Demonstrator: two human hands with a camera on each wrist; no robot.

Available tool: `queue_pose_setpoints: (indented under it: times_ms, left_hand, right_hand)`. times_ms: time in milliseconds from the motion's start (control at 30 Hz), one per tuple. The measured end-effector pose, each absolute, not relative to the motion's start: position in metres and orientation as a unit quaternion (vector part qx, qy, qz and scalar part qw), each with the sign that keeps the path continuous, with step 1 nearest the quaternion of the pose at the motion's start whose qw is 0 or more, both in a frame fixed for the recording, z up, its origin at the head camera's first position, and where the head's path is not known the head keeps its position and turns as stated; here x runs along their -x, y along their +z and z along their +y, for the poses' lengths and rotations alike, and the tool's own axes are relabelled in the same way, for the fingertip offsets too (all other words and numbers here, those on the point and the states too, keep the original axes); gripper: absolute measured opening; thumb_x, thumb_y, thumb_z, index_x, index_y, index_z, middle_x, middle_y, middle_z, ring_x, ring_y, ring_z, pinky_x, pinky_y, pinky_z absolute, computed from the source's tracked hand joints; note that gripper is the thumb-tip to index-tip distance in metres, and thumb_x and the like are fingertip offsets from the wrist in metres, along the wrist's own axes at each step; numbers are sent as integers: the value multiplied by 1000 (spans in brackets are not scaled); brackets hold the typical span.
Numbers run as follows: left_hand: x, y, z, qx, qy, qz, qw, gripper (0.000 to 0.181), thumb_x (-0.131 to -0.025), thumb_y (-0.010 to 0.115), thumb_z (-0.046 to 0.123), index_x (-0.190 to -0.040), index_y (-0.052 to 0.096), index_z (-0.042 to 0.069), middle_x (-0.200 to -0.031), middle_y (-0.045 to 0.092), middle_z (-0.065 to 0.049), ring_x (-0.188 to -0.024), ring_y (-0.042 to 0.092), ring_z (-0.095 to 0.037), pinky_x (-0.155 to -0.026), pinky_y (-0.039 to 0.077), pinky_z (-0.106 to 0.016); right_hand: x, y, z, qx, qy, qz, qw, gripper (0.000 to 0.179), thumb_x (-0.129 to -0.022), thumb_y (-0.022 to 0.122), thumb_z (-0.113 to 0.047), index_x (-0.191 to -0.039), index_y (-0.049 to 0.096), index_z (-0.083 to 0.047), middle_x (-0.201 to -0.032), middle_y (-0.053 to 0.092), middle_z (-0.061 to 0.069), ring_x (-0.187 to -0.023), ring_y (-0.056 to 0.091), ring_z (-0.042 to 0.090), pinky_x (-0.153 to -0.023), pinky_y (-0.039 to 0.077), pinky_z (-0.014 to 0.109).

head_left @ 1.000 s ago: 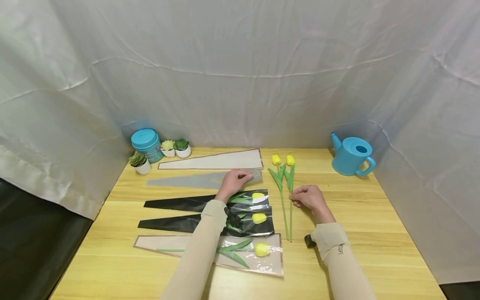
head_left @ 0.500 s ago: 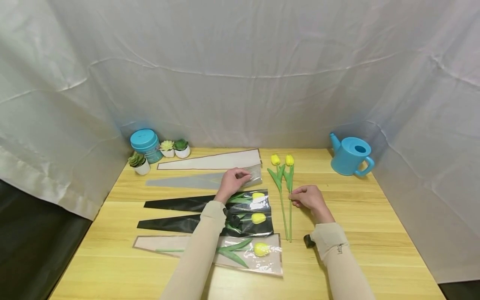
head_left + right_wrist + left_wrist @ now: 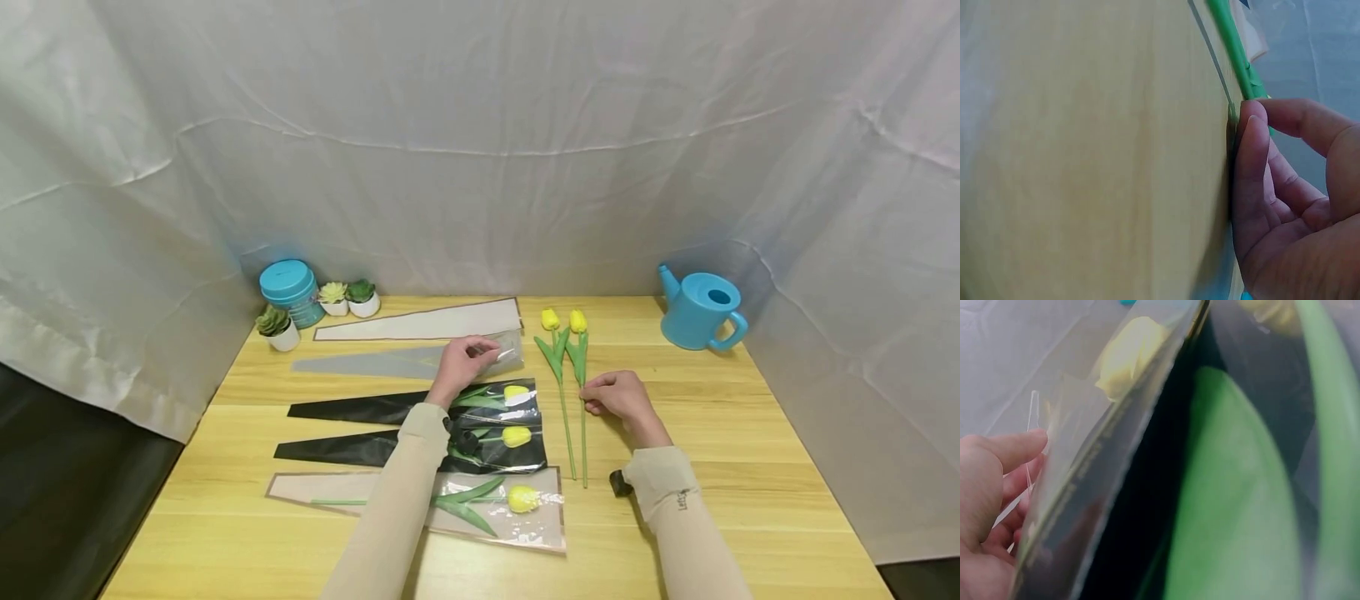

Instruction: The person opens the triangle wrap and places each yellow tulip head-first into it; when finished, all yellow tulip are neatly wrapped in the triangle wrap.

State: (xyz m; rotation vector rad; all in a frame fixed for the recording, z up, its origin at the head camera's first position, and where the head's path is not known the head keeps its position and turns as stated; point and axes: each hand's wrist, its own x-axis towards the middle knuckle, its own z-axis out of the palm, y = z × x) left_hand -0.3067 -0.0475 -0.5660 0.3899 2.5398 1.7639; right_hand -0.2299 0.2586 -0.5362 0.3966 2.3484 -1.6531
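Observation:
My left hand (image 3: 463,363) pinches the open wide end of a grey, clear-fronted flower sleeve (image 3: 360,363). In the left wrist view the thumb and fingers (image 3: 1019,450) hold up its thin clear film. My right hand (image 3: 621,398) pinches the green stem of a yellow tulip (image 3: 582,367) between thumb and forefinger, just below the leaves. The right wrist view shows the stem (image 3: 1233,56) at the fingertips, close to the wood. A second yellow tulip (image 3: 557,362) lies along its left side.
Nearer lie two black sleeves (image 3: 337,447) and a white sleeve (image 3: 300,485), each holding a tulip. Another white sleeve (image 3: 427,321) lies at the back. A blue jar (image 3: 291,293) and several potted succulents (image 3: 363,298) stand back left, a blue watering can (image 3: 697,312) back right.
The clear film at the grey sleeve's wide end has lifted in my left hand, which shifted slightly left. The gripped tulip's stem end has moved slightly right and nearer.

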Motion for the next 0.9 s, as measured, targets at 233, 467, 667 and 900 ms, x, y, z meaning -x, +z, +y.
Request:
queue_pose_setpoints:
  times_ms: [233,467,667,900]
  left_hand:
    - [305,-567,-51,-131,583,802,18,16,-96,77,24,-110,81,16,-100,75,-4,-81,62,-17,-69,52,-30]
    - [305,-566,-52,-142,595,791,16,18,-96,77,23,-111,81,13,-103,76,-9,-81,62,-16,-69,52,-30]
    - [306,-564,-54,-139,594,792,26,19,-95,78,27,-110,81,16,-104,75,-5,-83,64,-16,-69,53,-30]
    - [307,-562,-57,-137,598,788,39,21,-95,78,30,-112,81,18,-105,75,-3,-86,65,-17,-71,54,-30]
  right_hand:
    - [226,-534,262,-148,-595,780,126,26,-95,72,-4,-116,69,12,-91,73,12,-66,70,10,-65,61,26]
    - [223,-523,265,-150,-627,760,81,27,-97,64,-3,-117,66,14,-93,70,10,-70,70,10,-70,61,27]
    - [223,-512,265,-148,-621,769,25,29,-96,65,-8,-117,67,12,-87,72,3,-75,72,9,-84,62,34]
    - [225,-505,263,-154,-646,748,-15,28,-98,65,-9,-117,65,12,-87,74,1,-73,73,7,-85,62,35]
